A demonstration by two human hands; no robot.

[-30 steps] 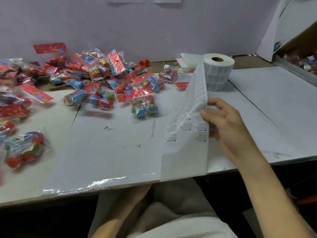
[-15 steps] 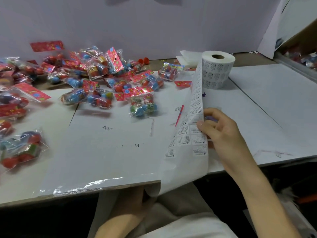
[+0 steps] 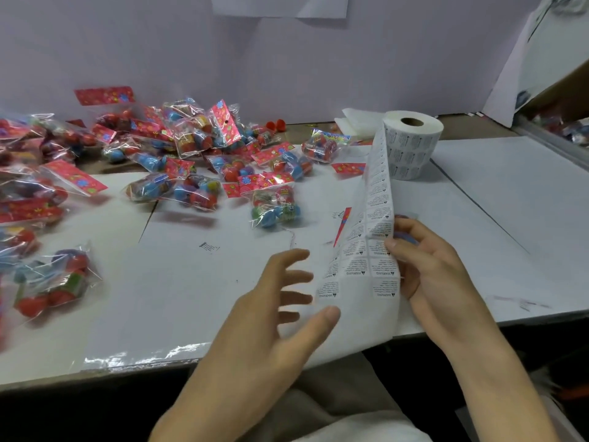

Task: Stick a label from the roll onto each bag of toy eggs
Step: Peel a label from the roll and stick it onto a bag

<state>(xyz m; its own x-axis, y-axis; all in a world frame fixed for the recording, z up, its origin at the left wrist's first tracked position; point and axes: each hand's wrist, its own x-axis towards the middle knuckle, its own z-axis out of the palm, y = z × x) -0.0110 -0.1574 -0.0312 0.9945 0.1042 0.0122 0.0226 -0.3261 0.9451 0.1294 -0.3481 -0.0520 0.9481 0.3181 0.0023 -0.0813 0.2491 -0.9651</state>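
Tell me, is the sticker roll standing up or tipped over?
Standing up: the roll sits on its flat end, hole facing up.

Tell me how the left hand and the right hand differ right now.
The right hand pinches the edge of the label strip; the left hand grips nothing. The left hand's fingers are spread and nearly straight; the right hand's are curled. Both are bare and flank the strip near the front edge of the table.

Glossy crinkled plastic bags [image 3: 197, 140], matt paper label roll [image 3: 411, 145] — smooth white tabletop [image 3: 510, 193]
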